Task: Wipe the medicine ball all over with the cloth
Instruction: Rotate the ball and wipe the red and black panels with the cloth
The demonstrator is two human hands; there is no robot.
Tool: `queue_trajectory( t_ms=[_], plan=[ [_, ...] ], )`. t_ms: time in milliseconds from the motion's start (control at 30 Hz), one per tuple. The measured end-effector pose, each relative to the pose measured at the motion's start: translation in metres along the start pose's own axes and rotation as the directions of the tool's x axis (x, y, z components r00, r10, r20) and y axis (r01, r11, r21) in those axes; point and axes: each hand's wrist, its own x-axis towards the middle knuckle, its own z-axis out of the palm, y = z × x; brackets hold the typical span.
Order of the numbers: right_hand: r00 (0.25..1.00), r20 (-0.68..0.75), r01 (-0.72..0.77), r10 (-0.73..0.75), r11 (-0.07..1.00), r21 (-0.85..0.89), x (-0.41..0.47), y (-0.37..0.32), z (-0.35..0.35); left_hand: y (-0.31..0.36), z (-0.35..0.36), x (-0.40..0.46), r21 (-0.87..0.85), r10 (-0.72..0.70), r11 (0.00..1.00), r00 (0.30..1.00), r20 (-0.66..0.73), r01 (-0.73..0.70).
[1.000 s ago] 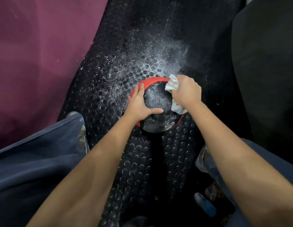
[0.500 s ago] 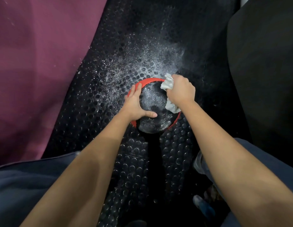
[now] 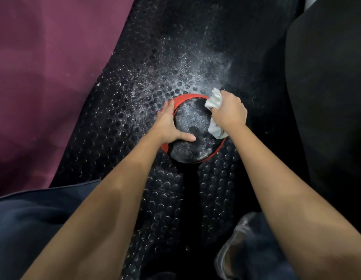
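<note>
So I'm watching the head cam feed and the medicine ball (image 3: 192,130) is sitting on the black studded rubber mat (image 3: 123,122), right out in front of the person's legs, roughly mid-frame. The left hand (image 3: 169,126) is lying flat against the ball's left side, fingers straight and thumb stretched across the top. I'm guessing that's purely to brace it so it isn't rolling away while the other side is getting scrubbed. The right hand (image 3: 229,113) is bunching a white cloth (image 3: 215,100) in a fist and pressing it against the upper right of the ball, with cloth ends poking out above and below the knuckles. Makes sense: one hand anchoring, one working.

The ball itself is looking black and textured on top with red panels curving round the edges, and it's still speckled with white powdery stuff, mostly lower down. The same powder is scattered over the mat beyond it. I'm thinking there's plenty left to wipe, and the underside isn't visible at all.
</note>
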Motion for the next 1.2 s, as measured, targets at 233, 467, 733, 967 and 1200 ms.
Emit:
queue_trajectory(
  t_ms=[233, 467, 733, 967, 1200],
  plan=[
    [0.978, 0.201, 0.056, -0.050, 0.998, -0.026, 0.027, 0.000, -0.016, -0.003, -0.001, 0.002, 0.019, 0.003, 1.000, 1.000, 0.029, -0.004],
    [0.956, 0.258, 0.167, -0.137, 0.981, -0.095, 0.047, -0.026, -0.018, -0.006, 0.002, 0.000, 0.038, 0.015, 0.999, 1.000, 0.020, -0.016],
    [0.932, 0.256, 0.315, -0.256, 0.922, -0.227, 0.051, -0.042, -0.015, -0.005, 0.003, -0.002, 0.022, 0.017, 1.000, 1.000, 0.021, -0.018],
    [0.927, 0.278, 0.324, -0.253, 0.913, -0.248, 0.046, -0.051, -0.013, -0.005, 0.007, -0.009, 0.031, -0.011, 0.999, 1.000, 0.028, 0.010],
    [0.922, 0.277, 0.345, -0.271, 0.899, -0.269, 0.039, -0.056, -0.014, -0.006, 0.005, -0.008, 0.027, 0.008, 1.000, 0.999, 0.039, -0.009]
  ],
)
